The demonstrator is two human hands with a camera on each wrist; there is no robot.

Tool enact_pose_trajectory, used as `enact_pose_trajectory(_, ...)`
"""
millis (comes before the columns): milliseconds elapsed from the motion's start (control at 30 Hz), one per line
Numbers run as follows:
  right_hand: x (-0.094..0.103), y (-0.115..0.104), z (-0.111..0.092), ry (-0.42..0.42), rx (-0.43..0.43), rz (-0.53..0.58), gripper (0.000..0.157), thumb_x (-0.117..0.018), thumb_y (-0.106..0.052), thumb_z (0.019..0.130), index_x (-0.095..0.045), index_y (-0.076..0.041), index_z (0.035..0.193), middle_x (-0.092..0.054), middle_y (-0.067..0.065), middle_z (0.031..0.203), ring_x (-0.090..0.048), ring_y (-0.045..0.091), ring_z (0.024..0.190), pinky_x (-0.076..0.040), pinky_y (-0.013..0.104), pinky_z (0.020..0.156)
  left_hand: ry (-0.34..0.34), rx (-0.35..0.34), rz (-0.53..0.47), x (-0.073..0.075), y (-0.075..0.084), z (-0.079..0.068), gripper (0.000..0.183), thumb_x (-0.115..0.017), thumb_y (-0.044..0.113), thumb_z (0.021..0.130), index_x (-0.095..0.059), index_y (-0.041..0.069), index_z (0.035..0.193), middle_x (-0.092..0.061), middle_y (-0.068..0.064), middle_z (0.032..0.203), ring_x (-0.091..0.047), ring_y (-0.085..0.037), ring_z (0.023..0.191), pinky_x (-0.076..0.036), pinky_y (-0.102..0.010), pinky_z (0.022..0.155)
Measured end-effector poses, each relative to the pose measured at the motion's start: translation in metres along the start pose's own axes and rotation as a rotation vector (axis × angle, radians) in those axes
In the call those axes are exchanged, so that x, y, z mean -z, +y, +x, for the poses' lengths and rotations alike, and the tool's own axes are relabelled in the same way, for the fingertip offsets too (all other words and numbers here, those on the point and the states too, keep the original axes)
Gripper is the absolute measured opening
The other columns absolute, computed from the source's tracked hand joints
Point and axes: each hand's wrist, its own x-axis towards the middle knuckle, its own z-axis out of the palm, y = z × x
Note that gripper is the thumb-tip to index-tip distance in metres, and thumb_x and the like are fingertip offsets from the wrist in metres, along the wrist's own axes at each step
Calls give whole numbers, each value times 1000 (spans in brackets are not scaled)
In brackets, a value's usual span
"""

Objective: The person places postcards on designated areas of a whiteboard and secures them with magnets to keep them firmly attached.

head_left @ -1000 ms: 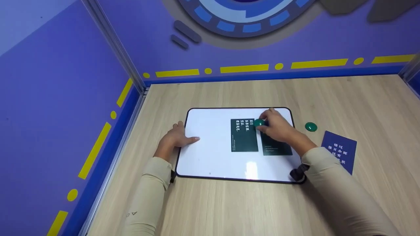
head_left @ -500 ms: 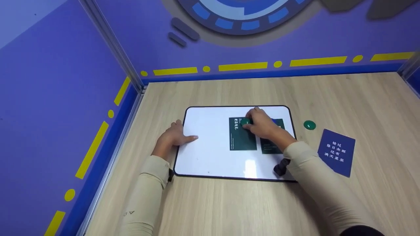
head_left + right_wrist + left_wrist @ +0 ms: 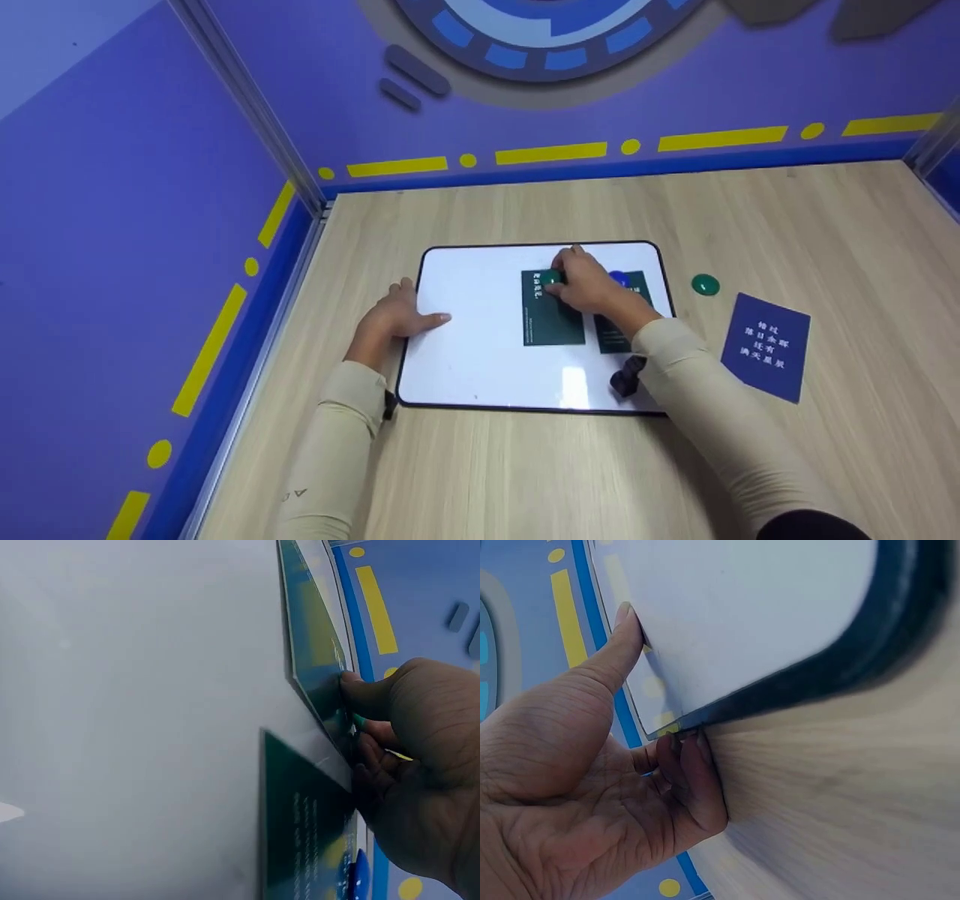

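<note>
Since the earliest frame, the right hand (image 3: 586, 283) has shifted leftward over the whiteboard (image 3: 472, 360), carrying the held green disc (image 3: 551, 280) from the inner edge of the left green card (image 3: 555, 322) to that card's upper middle. Its move leaves the blue disc (image 3: 618, 277) visible at the top of the right green card (image 3: 609, 340).

Right hand: forearm crosses the whiteboard's lower right corner, angled toward its upper half; thumb and fingers pinch the green disc from opposite sides. Contact between disc and card cannot be determined.

Left hand (image 3: 394, 315): positioned at the whiteboard's left edge, forearm approaching from below its lower left corner. Thumb lies extended on the white surface; bent fingers bear against the border from outside, gripping the edge. The hands are well apart.

Both green cards lie on the whiteboard, right of its centre. Beyond its right edge, on the table (image 3: 525, 480), lie a second green disc (image 3: 705, 284) and, nearer the person, a blue card (image 3: 766, 347).
</note>
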Motion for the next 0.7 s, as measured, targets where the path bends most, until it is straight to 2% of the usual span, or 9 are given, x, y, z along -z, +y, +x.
enact_pose_trajectory(300, 4, -1, 1, -21, 26, -39, 44, -67, -23, 106, -53, -4, 143, -54, 17, 137, -55, 32, 122, -49, 53, 117, -2, 8, 2, 1, 0, 0, 114, -72, 58, 97, -8, -1, 170, -20, -29, 175, -29, -50, 161, -32, -59, 131)
enact_pose_trajectory(700, 4, 1, 3, -34, 21, -28, 43, -67, -24, 107, -52, -6, 143, -54, 17, 138, -55, 32, 121, -48, 53, 116, -3, -8, 23, 3, 0, -1, 114, -72, 58, 97, -9, -4, 169, -23, -32, 173, -32, -50, 160, -33, -59, 130)
